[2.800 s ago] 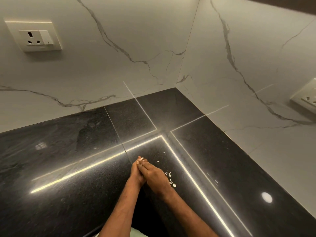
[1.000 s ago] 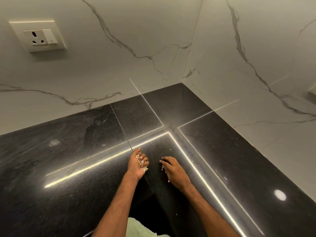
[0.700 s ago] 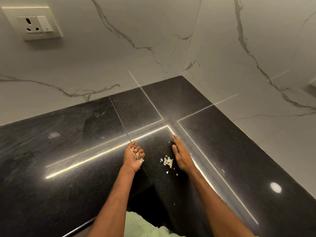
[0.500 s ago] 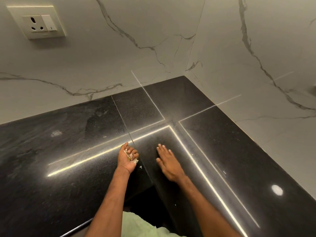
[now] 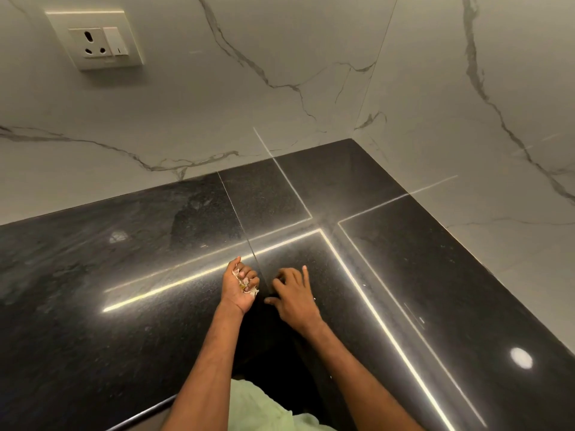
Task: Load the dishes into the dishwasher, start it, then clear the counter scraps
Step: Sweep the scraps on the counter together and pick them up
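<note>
Presently, left hand (image 5: 241,287): turned palm-up just above the tabletop (image 5: 124,337), curled into a cup round a small heap of pale scraps (image 5: 245,284).
Right hand (image 5: 292,295): palm-down just beside the left, loosely bent and spread, fingertips (image 5: 278,280) at the tabletop; nothing seen held; anything under the fingertips hidden.
Scraps, location: gathered in the left palm; one pale fleck (image 5: 314,298) loose on the tabletop just beside the right hand.
Step in hand (judged): sweeping the last bits toward the cupped palm, late in the final part of the task.
Dishwasher and dishes: not in view; loading and starting not checkable.
Tabletop: black polished stone, running into a corner, crossed by a thin seam (image 5: 236,213) and bright strip-light reflections.
Surroundings: veined marble wall (image 5: 217,104) behind and to the right; socket plate (image 5: 99,42) upper left; pale green garment (image 5: 258,409) at the bottom edge.
Risk 1: spill from the left palm on tilting or uncurling during the carry. Cause: light, flaky scraps heaped near the fingers, not fully enclosed.
Risk 2: flecks left behind. Cause: pale specks easily lost among glare and stone speckle.
Risk 3: scraps pushed off the near edge onto the garment or floor. Cause: sweeping toward the body with the cup held short of the edge.
</note>
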### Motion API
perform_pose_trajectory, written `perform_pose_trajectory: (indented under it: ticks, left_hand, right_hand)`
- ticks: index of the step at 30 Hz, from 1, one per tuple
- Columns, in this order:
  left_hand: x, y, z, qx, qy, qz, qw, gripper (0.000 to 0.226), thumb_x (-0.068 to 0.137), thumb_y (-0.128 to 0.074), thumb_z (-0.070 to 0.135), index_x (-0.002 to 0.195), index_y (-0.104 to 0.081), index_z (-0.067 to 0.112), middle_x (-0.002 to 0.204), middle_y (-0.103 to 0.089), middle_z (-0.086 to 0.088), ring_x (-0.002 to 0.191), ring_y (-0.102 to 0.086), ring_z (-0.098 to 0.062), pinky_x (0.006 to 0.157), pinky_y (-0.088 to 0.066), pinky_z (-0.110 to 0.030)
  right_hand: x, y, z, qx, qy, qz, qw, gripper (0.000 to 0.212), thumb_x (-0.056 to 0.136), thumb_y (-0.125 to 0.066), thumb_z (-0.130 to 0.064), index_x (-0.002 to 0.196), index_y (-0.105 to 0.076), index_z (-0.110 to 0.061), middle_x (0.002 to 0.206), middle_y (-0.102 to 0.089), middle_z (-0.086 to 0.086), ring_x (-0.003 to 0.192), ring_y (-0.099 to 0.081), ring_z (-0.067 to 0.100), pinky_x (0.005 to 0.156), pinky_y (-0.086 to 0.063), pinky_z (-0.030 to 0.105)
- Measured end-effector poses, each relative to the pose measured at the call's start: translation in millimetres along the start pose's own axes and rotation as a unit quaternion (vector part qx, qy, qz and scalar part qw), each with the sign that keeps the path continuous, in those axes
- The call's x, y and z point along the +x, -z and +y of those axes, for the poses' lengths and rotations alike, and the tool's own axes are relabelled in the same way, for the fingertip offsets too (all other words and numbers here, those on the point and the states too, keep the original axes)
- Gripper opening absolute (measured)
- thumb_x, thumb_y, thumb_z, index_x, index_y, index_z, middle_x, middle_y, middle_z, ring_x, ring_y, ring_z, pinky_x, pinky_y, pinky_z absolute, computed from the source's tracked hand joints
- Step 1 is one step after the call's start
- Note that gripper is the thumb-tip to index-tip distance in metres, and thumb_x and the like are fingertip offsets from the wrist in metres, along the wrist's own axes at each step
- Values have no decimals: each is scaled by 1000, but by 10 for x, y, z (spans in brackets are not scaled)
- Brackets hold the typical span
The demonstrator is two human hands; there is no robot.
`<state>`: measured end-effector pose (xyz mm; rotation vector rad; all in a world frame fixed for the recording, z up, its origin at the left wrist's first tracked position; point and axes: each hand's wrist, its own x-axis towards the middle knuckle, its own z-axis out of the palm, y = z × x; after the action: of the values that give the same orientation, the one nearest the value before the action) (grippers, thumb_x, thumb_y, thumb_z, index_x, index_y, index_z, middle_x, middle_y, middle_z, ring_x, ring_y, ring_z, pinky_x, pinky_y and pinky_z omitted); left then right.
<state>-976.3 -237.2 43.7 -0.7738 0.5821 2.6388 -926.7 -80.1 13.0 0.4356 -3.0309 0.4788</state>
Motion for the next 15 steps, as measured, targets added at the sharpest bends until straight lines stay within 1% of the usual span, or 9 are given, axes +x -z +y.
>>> perform_pose_trajectory:
  ticks: [2,3,5,6,8,10,11,13,15]
  left_hand:
    - [6,5,-46,5,5,1,1000,57,100,-44,25,43,-38,22,40,-29,8,31,-26,-5,27,-16,-18]
    - [10,12,-68,8,6,4,1000,57,100,-45,25,43,-38,22,41,-29,8,31,-26,-5,27,-16,-18]
    - [22,24,-100,8,9,12,1000,56,99,-47,24,44,-39,22,41,-29,8,32,-26,-5,27,-16,-18]
    - [29,29,-107,6,11,13,1000,56,99,-47,24,43,-39,22,41,-29,8,31,-26,-5,27,-16,-17]
    - [38,29,-139,8,17,12,1000,56,99,-47,24,43,-39,22,40,-30,8,31,-26,-5,27,-15,-17]
    - [38,15,-163,7,19,16,1000,55,99,-48,24,44,-40,22,41,-30,8,32,-26,-5,28,-16,-17]
    - [37,15,-169,8,21,16,1000,54,99,-48,24,45,-40,22,41,-30,8,32,-26,-5,27,-16,-17]
    - [34,23,-192,16,25,14,999,54,98,-48,25,45,-41,22,41,-30,8,32,-25,-5,27,-17,-17]
    - [8,34,-207,30,31,10,999,54,99,-48,25,45,-41,22,40,-29,7,31,-25,-6,26,-17,-17]
  right_hand:
    - [-108,64,242,50,-39,38,997,23,83,-72,-39,89,-61,-20,113,-50,-1,117,-47,19,119,-14,59]
    - [-166,114,352,100,-50,54,992,19,82,-74,-33,87,-62,-20,111,-51,-4,114,-48,15,118,-21,55]
    - [-296,227,520,223,-64,85,969,9,88,-72,-26,92,-66,-20,114,-52,-9,116,-49,8,110,-37,45]
    - [-371,282,576,264,-77,98,956,11,93,-67,-27,101,-67,-21,121,-52,-12,123,-47,6,109,-40,41]
    - [-568,342,665,281,-101,86,951,35,97,-58,-38,128,-59,-23,145,-42,-15,142,-31,5,119,-30,35]
    - [-747,294,682,206,-83,27,975,69,94,-55,-55,151,-35,-20,163,-18,-11,152,-7,7,123,-11,31]
    - [-793,238,656,153,-67,5,986,83,91,-54,-62,155,-25,-18,166,-8,-7,152,1,8,123,-5,30]
    - [-707,129,537,111,-41,-5,993,95,89,-52,-68,158,-16,-13,167,1,-2,153,6,12,123,-2,30]
    - [-441,85,355,125,-16,-8,992,90,91,-51,-63,158,-16,-13,167,0,3,153,4,15,123,-4,30]
